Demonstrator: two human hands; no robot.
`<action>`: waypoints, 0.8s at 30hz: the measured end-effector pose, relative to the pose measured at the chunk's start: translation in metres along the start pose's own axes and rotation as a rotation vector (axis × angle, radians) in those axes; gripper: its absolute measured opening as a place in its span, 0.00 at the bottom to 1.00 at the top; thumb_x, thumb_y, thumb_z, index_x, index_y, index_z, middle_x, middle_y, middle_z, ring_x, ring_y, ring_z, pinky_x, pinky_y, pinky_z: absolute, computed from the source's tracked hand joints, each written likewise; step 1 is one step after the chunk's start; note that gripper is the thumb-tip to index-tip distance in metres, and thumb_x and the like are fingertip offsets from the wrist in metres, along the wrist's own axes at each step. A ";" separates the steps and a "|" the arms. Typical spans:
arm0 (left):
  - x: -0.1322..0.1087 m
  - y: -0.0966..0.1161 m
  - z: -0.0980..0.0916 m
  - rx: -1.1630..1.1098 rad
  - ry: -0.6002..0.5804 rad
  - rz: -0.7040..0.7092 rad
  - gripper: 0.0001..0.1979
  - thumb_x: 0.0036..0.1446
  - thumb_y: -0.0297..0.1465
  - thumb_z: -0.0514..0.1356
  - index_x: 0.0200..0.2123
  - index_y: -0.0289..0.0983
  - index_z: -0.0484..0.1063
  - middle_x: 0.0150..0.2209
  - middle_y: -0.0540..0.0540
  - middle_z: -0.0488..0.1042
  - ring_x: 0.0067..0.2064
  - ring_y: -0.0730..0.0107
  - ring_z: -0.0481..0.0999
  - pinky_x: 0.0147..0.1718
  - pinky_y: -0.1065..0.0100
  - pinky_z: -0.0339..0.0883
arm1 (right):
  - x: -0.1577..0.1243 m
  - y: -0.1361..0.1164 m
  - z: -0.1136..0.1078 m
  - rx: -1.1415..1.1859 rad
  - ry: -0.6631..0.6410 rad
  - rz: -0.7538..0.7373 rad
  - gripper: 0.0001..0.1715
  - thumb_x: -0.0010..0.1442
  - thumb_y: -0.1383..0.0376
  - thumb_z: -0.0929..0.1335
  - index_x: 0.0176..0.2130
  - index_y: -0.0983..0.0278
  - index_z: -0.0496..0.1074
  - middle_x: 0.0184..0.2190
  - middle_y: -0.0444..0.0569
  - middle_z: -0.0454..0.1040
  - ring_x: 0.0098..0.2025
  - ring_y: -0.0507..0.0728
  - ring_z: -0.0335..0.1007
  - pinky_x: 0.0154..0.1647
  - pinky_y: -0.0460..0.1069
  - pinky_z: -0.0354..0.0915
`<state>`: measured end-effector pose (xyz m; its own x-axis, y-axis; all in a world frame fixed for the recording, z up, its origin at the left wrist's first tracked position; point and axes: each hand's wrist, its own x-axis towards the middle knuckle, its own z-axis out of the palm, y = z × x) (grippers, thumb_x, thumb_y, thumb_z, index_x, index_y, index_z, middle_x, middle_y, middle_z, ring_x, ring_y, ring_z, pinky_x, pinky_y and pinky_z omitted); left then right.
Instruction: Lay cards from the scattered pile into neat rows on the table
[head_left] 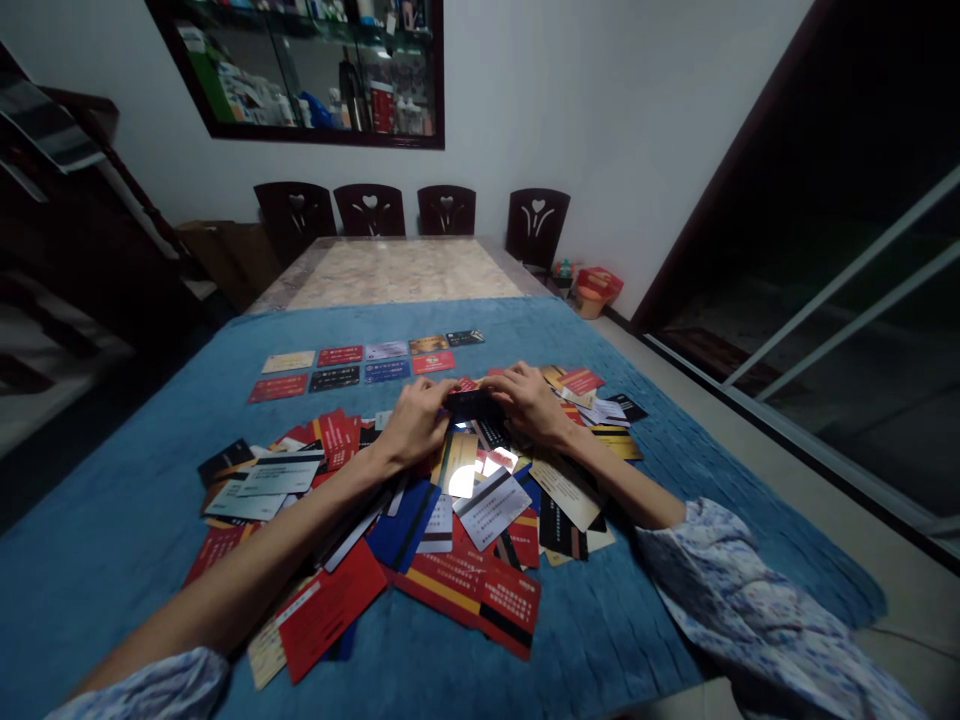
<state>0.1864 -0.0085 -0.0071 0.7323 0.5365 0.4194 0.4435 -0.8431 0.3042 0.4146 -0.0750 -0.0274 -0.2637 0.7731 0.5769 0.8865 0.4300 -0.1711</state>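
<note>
My left hand [416,415] and my right hand [529,402] meet over a heap of plastic cards, fingers curled. Between them a black card [466,402] is gripped at its two ends, with a bit of red showing just behind it. Beneath my wrists the heap spreads wide: a gold card [456,460], a silver card with a dark stripe [491,507], a blue card [403,530] and large red cards [330,610] overlap, several face down. Farther off, several cards lie in two rows, among them a blue card [387,372] and a cream card [289,362].
A blue cloth [622,650] covers the near part of the table; bare marble tabletop [397,270] shows beyond it. Dark wooden chairs [446,210] line the far end. A cardboard box [229,260] stands at the left, and an orange bucket [591,300] on the floor at the right.
</note>
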 end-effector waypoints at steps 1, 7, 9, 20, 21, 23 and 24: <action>0.000 0.001 0.001 0.001 -0.005 0.002 0.24 0.53 0.20 0.56 0.54 0.37 0.71 0.45 0.40 0.77 0.48 0.53 0.73 0.48 0.54 0.69 | 0.000 0.000 0.000 -0.007 -0.006 -0.003 0.17 0.70 0.66 0.62 0.53 0.58 0.74 0.41 0.53 0.77 0.43 0.62 0.63 0.44 0.56 0.58; -0.002 0.002 0.005 -0.022 -0.001 -0.026 0.22 0.56 0.22 0.55 0.54 0.37 0.71 0.41 0.41 0.77 0.44 0.56 0.74 0.46 0.56 0.69 | -0.004 -0.001 -0.001 -0.028 -0.053 -0.017 0.24 0.64 0.65 0.66 0.59 0.58 0.70 0.44 0.55 0.73 0.45 0.63 0.61 0.45 0.56 0.58; -0.002 0.001 0.007 -0.032 0.010 -0.045 0.21 0.57 0.22 0.55 0.54 0.37 0.71 0.40 0.42 0.76 0.43 0.57 0.73 0.45 0.57 0.69 | -0.005 -0.002 -0.002 -0.040 -0.072 -0.017 0.28 0.62 0.65 0.67 0.61 0.58 0.68 0.45 0.55 0.72 0.45 0.63 0.60 0.46 0.57 0.58; -0.001 -0.004 0.007 -0.118 0.032 -0.132 0.21 0.55 0.23 0.58 0.53 0.37 0.71 0.41 0.43 0.76 0.45 0.59 0.74 0.49 0.57 0.70 | -0.001 -0.001 -0.005 -0.082 -0.127 -0.015 0.35 0.59 0.61 0.70 0.64 0.61 0.65 0.48 0.57 0.67 0.48 0.64 0.57 0.49 0.59 0.59; -0.001 -0.004 0.007 -0.120 0.028 -0.135 0.22 0.55 0.23 0.58 0.54 0.37 0.71 0.42 0.43 0.76 0.45 0.59 0.73 0.49 0.56 0.70 | -0.001 -0.002 -0.005 -0.087 -0.132 -0.014 0.35 0.60 0.61 0.69 0.64 0.62 0.65 0.48 0.58 0.67 0.48 0.64 0.57 0.49 0.59 0.59; -0.001 -0.004 0.005 -0.122 0.019 -0.127 0.23 0.54 0.24 0.60 0.54 0.37 0.71 0.44 0.43 0.76 0.48 0.57 0.73 0.50 0.56 0.70 | 0.001 -0.003 -0.007 -0.099 -0.144 -0.012 0.35 0.61 0.60 0.69 0.65 0.63 0.65 0.48 0.59 0.67 0.48 0.65 0.57 0.48 0.59 0.59; 0.000 -0.004 0.005 -0.123 0.015 -0.116 0.23 0.53 0.24 0.60 0.55 0.37 0.70 0.46 0.42 0.76 0.49 0.57 0.72 0.51 0.55 0.70 | 0.001 -0.003 -0.008 -0.103 -0.151 -0.012 0.34 0.62 0.59 0.68 0.65 0.64 0.65 0.48 0.59 0.67 0.48 0.65 0.58 0.48 0.59 0.59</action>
<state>0.1870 -0.0057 -0.0124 0.6718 0.6314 0.3875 0.4573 -0.7649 0.4536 0.4146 -0.0791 -0.0197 -0.3215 0.8328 0.4506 0.9151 0.3955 -0.0780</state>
